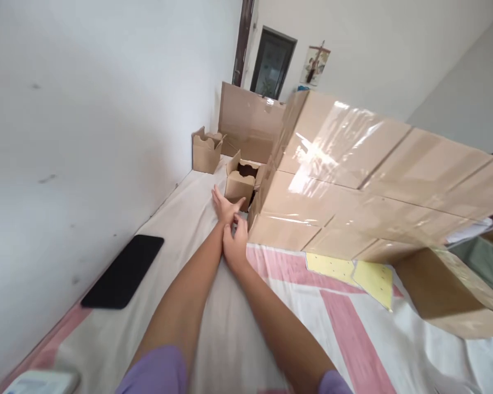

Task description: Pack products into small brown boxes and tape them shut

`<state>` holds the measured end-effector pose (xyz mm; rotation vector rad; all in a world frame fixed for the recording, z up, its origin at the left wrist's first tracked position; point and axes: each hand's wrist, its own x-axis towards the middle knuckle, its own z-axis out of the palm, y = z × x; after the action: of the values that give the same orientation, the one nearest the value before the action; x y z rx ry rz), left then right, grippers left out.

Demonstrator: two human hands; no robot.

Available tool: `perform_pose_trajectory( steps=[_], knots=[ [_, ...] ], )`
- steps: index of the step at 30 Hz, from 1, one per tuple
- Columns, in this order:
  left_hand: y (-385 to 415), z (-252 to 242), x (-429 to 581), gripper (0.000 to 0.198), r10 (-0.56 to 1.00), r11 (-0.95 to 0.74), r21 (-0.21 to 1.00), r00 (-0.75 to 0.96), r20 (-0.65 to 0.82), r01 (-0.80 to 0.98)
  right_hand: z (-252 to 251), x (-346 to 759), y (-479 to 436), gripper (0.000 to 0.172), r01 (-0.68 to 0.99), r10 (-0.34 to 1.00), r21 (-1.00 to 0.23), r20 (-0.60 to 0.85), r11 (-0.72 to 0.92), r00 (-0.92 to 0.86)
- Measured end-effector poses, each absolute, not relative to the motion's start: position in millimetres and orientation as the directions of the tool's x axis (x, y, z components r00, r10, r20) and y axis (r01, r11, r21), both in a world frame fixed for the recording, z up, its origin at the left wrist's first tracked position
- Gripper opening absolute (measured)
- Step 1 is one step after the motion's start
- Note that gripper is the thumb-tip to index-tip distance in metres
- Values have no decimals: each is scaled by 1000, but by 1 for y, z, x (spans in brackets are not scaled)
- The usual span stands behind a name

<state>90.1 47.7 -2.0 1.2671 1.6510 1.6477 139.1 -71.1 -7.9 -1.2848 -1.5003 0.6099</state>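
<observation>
Both my arms stretch forward over a white and pink sheet (238, 328). My left hand (225, 207) lies flat with its fingers stretched out, its thumb touching the base of a small open brown cardboard box (239, 186). My right hand (235, 241) rests just behind it with fingers curled in, touching my left wrist; nothing shows inside it. A big taped cardboard carton (353, 186) stands right beside both hands on the right.
A second small open box (206, 150) stands in the far corner by the white wall (86, 109). A black phone (123, 271) lies at the left by the wall. Yellow sheets (353, 273) lie under the carton's edge. Another carton (246, 117) stands at the back.
</observation>
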Motion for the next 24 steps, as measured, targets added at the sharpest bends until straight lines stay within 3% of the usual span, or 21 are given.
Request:
perform_pose_trajectory(
  steps=[4,7,14,24],
  knots=[
    [76,-20,93,136,835,-268,867,-348,426,419,-31,143,-59,52,461,945,-844,325,273,35],
    [86,-19,91,126,809,-291,805,-316,495,516,-32,142,-58,55,457,963,-857,268,237,2],
    [90,-14,90,120,822,-206,804,-347,452,558,-28,143,-60,57,404,981,-898,191,174,3],
    [91,-13,80,104,757,-174,868,-501,420,465,-25,146,-45,58,468,973,-858,229,211,-18]
  ],
)
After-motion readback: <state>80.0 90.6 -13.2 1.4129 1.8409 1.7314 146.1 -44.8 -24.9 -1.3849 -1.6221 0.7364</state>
